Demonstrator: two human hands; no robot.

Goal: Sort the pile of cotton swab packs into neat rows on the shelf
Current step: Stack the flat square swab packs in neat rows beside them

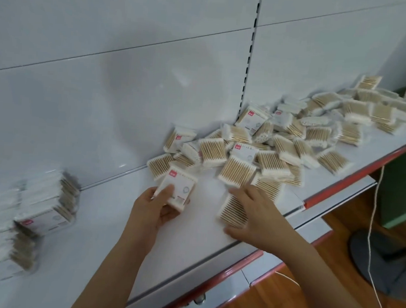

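Observation:
A loose pile of cotton swab packs (282, 145) sprawls across the white shelf (109, 238) from the middle to the far right. Sorted packs (47, 203) stand in rows at the left edge, blurred. My left hand (154, 210) grips one pack (178, 188) with its label side up, just in front of the pile. My right hand (255, 215) lies over another pack (234, 211) that rests swab side up on the shelf, fingers curled around it.
The shelf has a white back panel with a slotted upright (250, 51) and a red front edge (234, 269). Below right are a wooden floor (350, 226), a white cord (371, 237) and a grey fan base (382, 260).

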